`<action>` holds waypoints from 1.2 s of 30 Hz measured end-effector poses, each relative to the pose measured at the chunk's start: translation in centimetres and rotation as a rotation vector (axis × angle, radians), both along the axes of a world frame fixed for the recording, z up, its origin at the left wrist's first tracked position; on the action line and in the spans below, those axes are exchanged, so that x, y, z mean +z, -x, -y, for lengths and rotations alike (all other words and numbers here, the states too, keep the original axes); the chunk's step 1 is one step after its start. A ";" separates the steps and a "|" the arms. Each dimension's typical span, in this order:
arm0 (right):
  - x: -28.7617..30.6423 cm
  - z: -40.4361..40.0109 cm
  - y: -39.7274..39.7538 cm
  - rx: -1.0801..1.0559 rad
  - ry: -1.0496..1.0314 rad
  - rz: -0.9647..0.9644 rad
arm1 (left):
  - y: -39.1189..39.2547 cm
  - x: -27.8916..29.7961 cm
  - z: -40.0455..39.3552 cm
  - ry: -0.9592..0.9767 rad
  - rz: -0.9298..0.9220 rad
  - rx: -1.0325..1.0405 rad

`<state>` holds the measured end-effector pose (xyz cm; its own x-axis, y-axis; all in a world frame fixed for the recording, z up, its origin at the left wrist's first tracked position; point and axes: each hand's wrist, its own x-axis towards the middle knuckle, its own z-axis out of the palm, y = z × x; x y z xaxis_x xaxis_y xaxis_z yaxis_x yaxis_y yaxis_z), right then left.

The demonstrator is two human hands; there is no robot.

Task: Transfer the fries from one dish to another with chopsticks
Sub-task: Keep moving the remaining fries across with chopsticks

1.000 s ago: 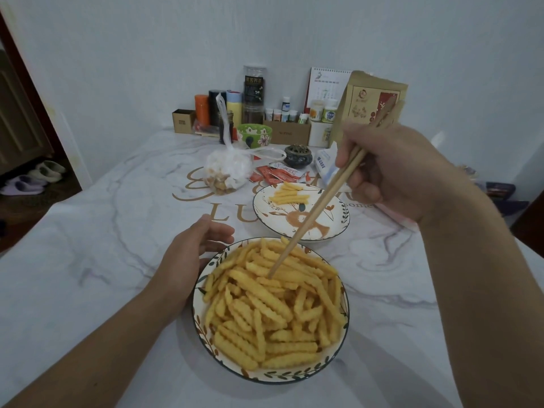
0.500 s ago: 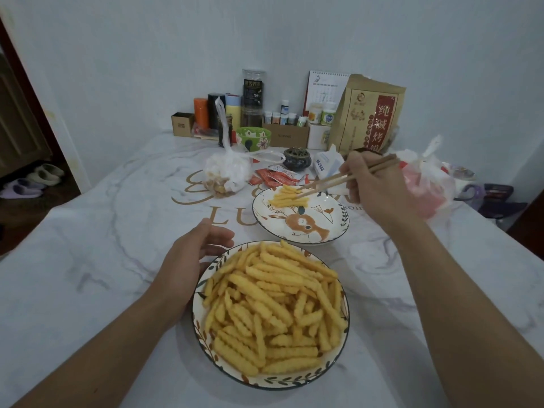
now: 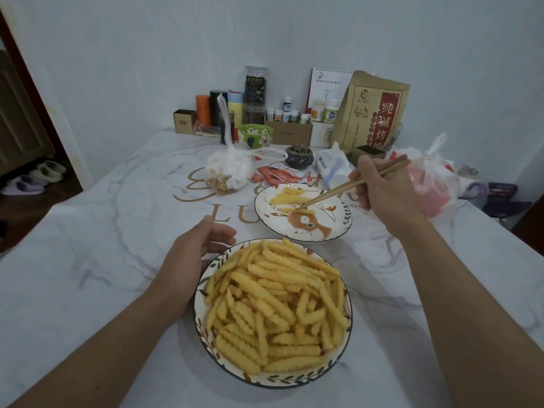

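A near bowl (image 3: 297, 380) with a leaf-patterned rim is heaped with crinkle-cut fries (image 3: 276, 301). Behind it stands a plate (image 3: 338, 231) painted with a deer, with a few fries (image 3: 290, 199) lying on its far left part. My right hand (image 3: 382, 187) grips wooden chopsticks (image 3: 347, 187) above the plate's right side. Their tips touch a fry (image 3: 297, 211) lying on the plate. My left hand (image 3: 194, 251) rests against the bowl's left rim, fingers loosely curved along it.
A tied plastic bag of snacks (image 3: 228, 172), red sauce packets (image 3: 279, 175) and a small dark pot (image 3: 298, 156) lie behind the plate. A red-filled plastic bag (image 3: 429, 184) sits right of my hand. Boxes, jars and a brown paper bag (image 3: 372, 113) line the wall.
My right hand carried a fry with the chopsticks from the bowl over to the plate and lowered the tips onto it. The left hand has stayed by the bowl.
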<state>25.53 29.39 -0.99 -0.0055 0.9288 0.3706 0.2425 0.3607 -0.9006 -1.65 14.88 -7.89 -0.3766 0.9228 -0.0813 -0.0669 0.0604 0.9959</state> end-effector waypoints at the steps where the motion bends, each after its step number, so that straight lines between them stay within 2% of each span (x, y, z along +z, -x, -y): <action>1: 0.1 0.0 -0.1 0.004 0.001 0.010 | 0.0 0.0 0.0 0.001 0.008 0.001; 7: -0.4 0.3 0.5 0.001 0.049 0.017 | -0.1 0.1 0.2 -0.004 -0.003 0.002; 11: 2.4 1.9 0.8 -0.074 0.041 -0.158 | 0.0 0.2 0.2 -0.005 -0.006 -0.001; 13: 4.8 3.2 0.7 -0.004 0.053 -0.269 | -0.1 0.2 0.2 0.001 -0.003 -0.003; 15: 7.0 4.8 0.9 0.130 0.078 -0.296 | -0.1 0.3 0.2 0.004 0.000 -0.005; 19: 8.9 7.8 2.4 0.339 0.102 -0.131 | -0.2 0.2 0.2 0.008 -0.001 -0.003; 26: 9.5 9.6 3.1 0.487 0.071 0.075 | -0.1 0.2 0.3 0.000 -0.005 -0.006; 28: 9.7 9.5 2.6 0.464 0.058 0.067 | -0.1 0.2 0.3 0.000 -0.005 -0.009; 30: 9.9 8.8 1.9 0.405 0.025 -0.037 | -0.1 0.2 0.3 -0.002 -0.008 -0.010; 32: 9.1 7.2 1.3 0.261 -0.050 -0.110 | -0.1 0.2 0.3 -0.006 -0.009 -0.009; 34: 7.1 5.1 1.1 0.063 -0.117 0.010 | -0.1 0.2 0.3 -0.010 -0.002 -0.007; 36: 4.4 3.0 0.9 -0.019 -0.098 0.112 | -0.2 0.2 0.3 -0.010 0.002 -0.004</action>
